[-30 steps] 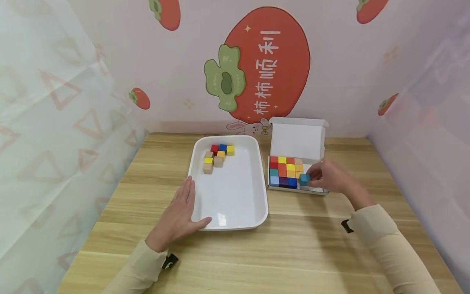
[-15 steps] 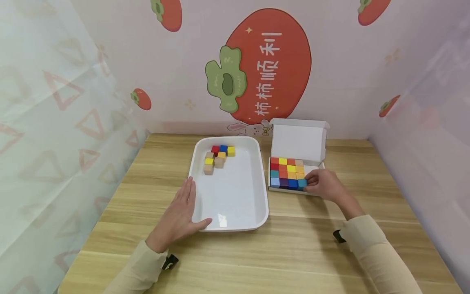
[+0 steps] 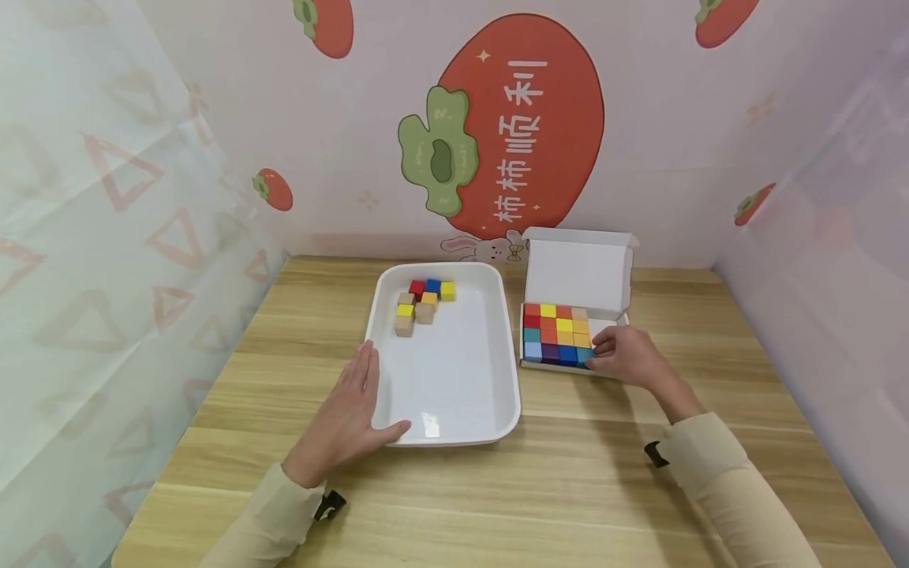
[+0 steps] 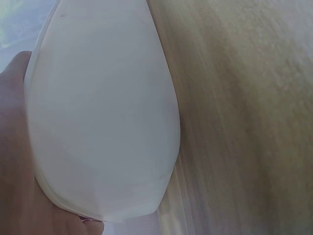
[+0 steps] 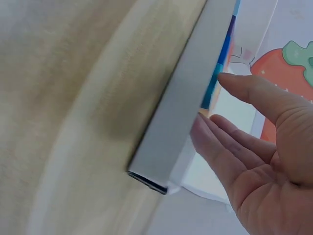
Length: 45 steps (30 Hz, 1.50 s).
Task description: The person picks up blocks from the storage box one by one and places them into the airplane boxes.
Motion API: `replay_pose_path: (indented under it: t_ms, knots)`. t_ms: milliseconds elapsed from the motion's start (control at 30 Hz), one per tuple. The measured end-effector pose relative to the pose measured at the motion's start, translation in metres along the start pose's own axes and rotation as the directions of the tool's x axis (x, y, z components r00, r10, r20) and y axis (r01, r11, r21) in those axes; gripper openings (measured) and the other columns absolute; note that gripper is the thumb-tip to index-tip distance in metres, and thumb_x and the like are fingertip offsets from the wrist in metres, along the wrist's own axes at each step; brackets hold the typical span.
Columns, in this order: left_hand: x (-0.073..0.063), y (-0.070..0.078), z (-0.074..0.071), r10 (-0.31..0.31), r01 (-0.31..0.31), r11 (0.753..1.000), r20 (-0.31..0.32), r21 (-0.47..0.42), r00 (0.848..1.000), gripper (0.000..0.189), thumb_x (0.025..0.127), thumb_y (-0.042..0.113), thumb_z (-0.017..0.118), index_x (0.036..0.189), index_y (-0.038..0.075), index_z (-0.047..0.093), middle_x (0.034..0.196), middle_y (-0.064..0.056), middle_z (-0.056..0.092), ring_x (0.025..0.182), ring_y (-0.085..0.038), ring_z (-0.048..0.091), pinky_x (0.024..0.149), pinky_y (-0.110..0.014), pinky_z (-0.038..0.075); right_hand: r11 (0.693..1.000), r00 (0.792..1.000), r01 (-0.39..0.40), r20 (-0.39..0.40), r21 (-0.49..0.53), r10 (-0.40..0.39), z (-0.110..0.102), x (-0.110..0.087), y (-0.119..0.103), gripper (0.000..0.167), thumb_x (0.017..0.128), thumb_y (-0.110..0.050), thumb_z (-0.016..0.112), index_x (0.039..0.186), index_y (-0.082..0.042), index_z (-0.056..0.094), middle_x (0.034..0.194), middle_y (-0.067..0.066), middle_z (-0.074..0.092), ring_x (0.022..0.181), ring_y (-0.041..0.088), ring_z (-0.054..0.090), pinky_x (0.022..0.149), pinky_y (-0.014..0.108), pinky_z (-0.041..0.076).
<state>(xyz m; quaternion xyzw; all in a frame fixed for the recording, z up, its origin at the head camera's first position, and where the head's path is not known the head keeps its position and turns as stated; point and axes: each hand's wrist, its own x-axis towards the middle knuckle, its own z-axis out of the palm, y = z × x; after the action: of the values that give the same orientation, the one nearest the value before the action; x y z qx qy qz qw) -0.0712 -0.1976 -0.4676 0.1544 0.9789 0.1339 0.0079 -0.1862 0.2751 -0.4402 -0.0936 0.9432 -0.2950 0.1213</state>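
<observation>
My left hand [image 3: 341, 414] lies at the near left corner of a white tray [image 3: 511, 371], fingers straight along its left rim and thumb over the front rim. The left wrist view shows the tray's outer wall [image 4: 107, 112] beside that hand. Several wooden cubes [image 3: 424, 313] sit at the tray's far left. My right hand [image 3: 628, 359] reaches into an open white cardboard box [image 3: 550, 368] filled with rows of coloured cubes [image 3: 548, 331]. Its thumb and fingertips touch the right side of a teal cube [image 3: 584, 354], which ends the front row. In the right wrist view, thumb and fingers are apart around that cube [image 5: 210, 93].
The box's raised lid [image 3: 578, 272] stands against the back wall's printed sheet [image 3: 341, 134]. Box and tray stand side by side on a wooden table [image 3: 454, 505]. White patterned sheets [image 3: 92, 276] hang at both sides.
My right hand has brought the teal cube down and left into the front row, beside the dark blue one. It now sits lower there. My left hand stays on the tray.
</observation>
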Motion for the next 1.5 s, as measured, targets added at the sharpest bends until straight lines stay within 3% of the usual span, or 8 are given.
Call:
replay_pose_path:
  t_ms: [200,567,800,1067,1200,1500]
  knots:
    - [0.000,0.000,0.000,0.003,-0.003,1.000,-0.002,-0.004,1.000,0.124,0.090,0.073,0.060,0.166,-0.008,0.005,0.178,-0.024,0.000,0.166,-0.042,0.007,0.132,-0.058,0.023,0.996,0.998,0.057,-0.018,-0.072,-0.059,-0.013,0.008,-0.023,0.041,0.094,-0.017,0.080,0.123,0.009,0.068,0.116,0.025,0.074,0.104,0.036,0.073,0.095,0.051,0.063]
    - [0.000,-0.001,0.000,0.011,-0.011,1.000,-0.008,-0.004,1.000,0.124,0.090,0.073,0.061,0.166,-0.009,0.006,0.177,-0.025,0.001,0.166,-0.042,0.007,0.131,-0.058,0.024,0.985,0.988,0.154,0.011,-0.079,-0.153,-0.021,0.044,-0.098,0.041,0.096,-0.014,0.077,0.132,0.004,0.067,0.128,0.025,0.073,0.115,0.039,0.072,0.097,0.051,0.063]
    - [0.001,-0.002,0.002,0.012,-0.012,1.000,-0.011,0.000,1.000,0.124,0.090,0.074,0.060,0.166,-0.008,0.006,0.178,-0.024,0.001,0.166,-0.042,0.008,0.132,-0.057,0.023,0.970,0.972,0.236,0.015,-0.056,-0.235,-0.012,0.080,-0.147,0.042,0.095,-0.016,0.079,0.134,-0.003,0.069,0.127,0.017,0.073,0.114,0.033,0.071,0.099,0.048,0.063]
    - [0.000,-0.002,0.000,0.016,-0.016,1.000,-0.012,0.002,1.000,0.124,0.090,0.075,0.060,0.166,-0.008,0.007,0.177,-0.025,0.002,0.166,-0.042,0.008,0.132,-0.057,0.023,0.966,0.965,0.255,0.078,-0.051,-0.251,0.014,0.118,-0.188,0.042,0.096,-0.020,0.079,0.133,-0.002,0.070,0.129,0.016,0.072,0.118,0.030,0.068,0.104,0.043,0.060]
    - [0.001,-0.003,0.001,0.026,-0.026,1.000,-0.014,0.009,1.000,0.124,0.091,0.075,0.059,0.166,-0.008,0.007,0.177,-0.024,0.002,0.166,-0.042,0.008,0.132,-0.056,0.023,0.971,0.970,0.231,0.085,-0.055,-0.226,0.029,0.138,-0.197,0.041,0.096,-0.019,0.079,0.132,-0.002,0.070,0.130,0.016,0.072,0.117,0.030,0.067,0.105,0.043,0.059]
    - [0.001,-0.004,0.001,0.026,-0.026,1.000,-0.025,0.006,0.999,0.124,0.090,0.074,0.061,0.166,-0.008,0.008,0.177,-0.024,0.003,0.166,-0.042,0.009,0.131,-0.057,0.025,0.997,0.997,0.058,0.057,0.042,-0.061,0.065,0.178,-0.191,0.046,0.097,-0.014,0.077,0.139,-0.004,0.063,0.133,0.011,0.065,0.120,0.029,0.060,0.109,0.045,0.057]
